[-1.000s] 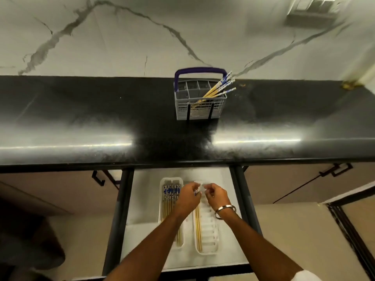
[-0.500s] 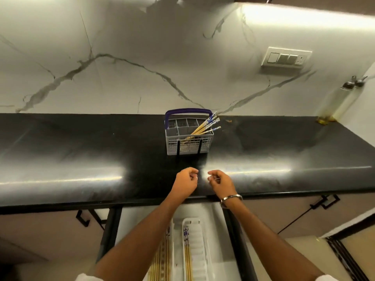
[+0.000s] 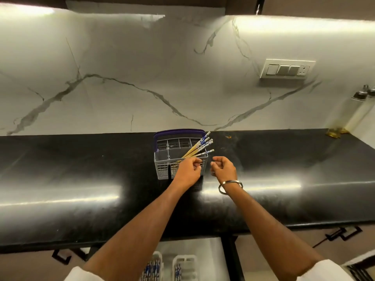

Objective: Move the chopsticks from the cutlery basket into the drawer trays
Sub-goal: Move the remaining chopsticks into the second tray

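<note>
A grey cutlery basket (image 3: 162, 169) with a purple handle stands on the black counter near the wall. Several yellow chopsticks (image 3: 199, 146) with blue-and-white tops lean out of its right side. My left hand (image 3: 187, 170) is in front of the basket's right front corner, fingers curled, just below the chopstick shafts. My right hand (image 3: 224, 166) hovers right of the basket, fingers curled, holding nothing. Below the counter edge, two white drawer trays show: the left tray (image 3: 157, 258) and the right tray (image 3: 185, 260), both holding chopsticks.
The black counter (image 3: 81, 179) runs the full width, glossy with light streaks. A marble wall with a switch plate (image 3: 287, 68) rises behind. A bottle (image 3: 359, 110) stands at the far right corner. The open drawer (image 3: 211, 258) sits under the counter edge, between dark frame rails.
Both hands rose from the drawer trays, passed over the counter edge and reached forward to the basket. The view tilted up, so the drawer has slid to the bottom edge.
</note>
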